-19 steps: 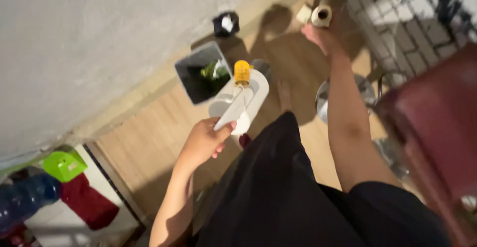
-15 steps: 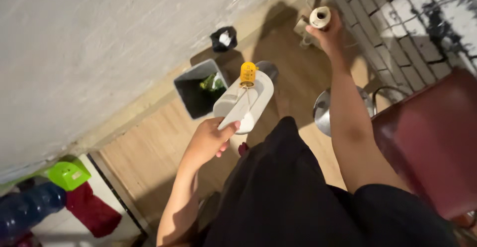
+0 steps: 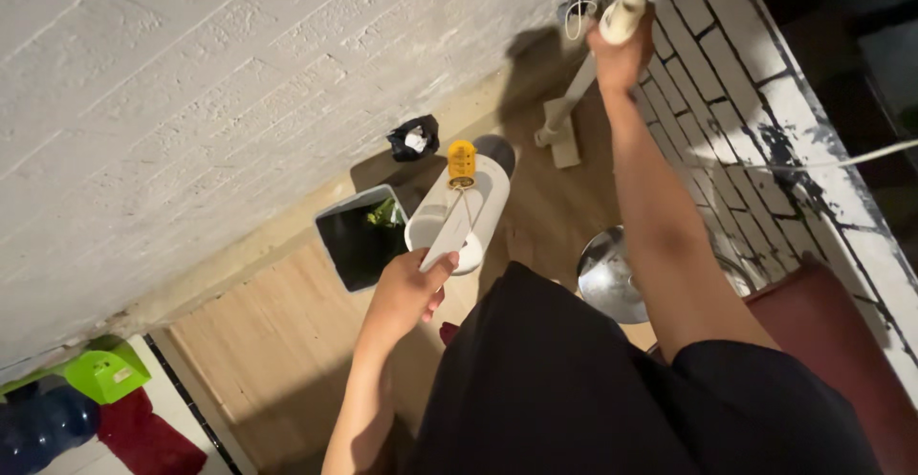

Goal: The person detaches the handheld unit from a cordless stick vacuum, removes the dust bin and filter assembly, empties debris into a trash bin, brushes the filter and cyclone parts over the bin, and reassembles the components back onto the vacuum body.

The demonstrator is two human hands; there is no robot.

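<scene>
Left hand (image 3: pixel 409 289) is wrapped tight round the handle of the white dustpan (image 3: pixel 459 212), carried above the open bin (image 3: pixel 361 238); best kept level so nothing spills. Right hand (image 3: pixel 620 50) is clamped on the white pole (image 3: pixel 583 78) by the tiled wall (image 3: pixel 755 74), wooden floor (image 3: pixel 258 332) below.

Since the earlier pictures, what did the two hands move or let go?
The right hand lifted the white pole upward, its grip at the top unchanged. The left hand still holds the white container with the yellow piece. Nothing was let go; the bin stayed in place.
</scene>
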